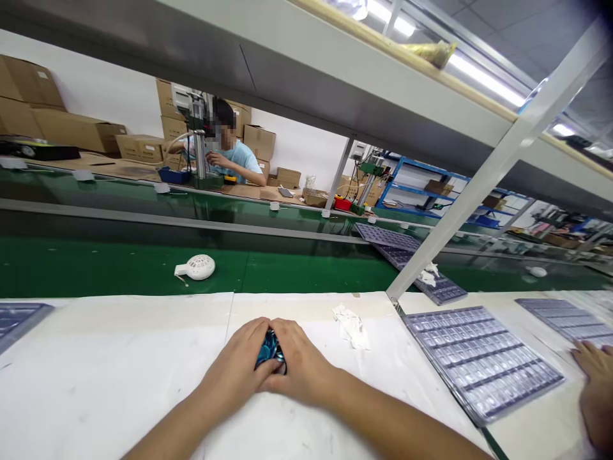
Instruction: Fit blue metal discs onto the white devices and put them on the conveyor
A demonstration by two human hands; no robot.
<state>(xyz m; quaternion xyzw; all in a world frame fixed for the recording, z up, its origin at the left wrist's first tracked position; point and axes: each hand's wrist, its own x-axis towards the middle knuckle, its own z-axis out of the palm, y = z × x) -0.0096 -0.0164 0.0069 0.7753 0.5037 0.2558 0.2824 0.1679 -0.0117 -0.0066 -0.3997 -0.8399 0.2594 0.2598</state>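
Both my hands rest on the white table covering [119, 383], fingertips meeting at the top and thumbs together below. Between them sits a small heap of shiny blue pieces [268, 348], partly hidden by the fingers; their exact kind is too small to make out. My left hand [234, 361] curves round the heap from the left. My right hand [306, 364] encloses it from the right. Just beyond the right hand lies a crumpled white tissue [352, 327].
A clear plastic tray with many pockets [483, 358] lies to the right, near another person's hand [596, 377]. A white handheld fan [200, 267] lies on the green conveyor belt [119, 262]. A slanted metal post [454, 223] and overhead shelf frame the bench. A person in blue [244, 160] sits opposite.
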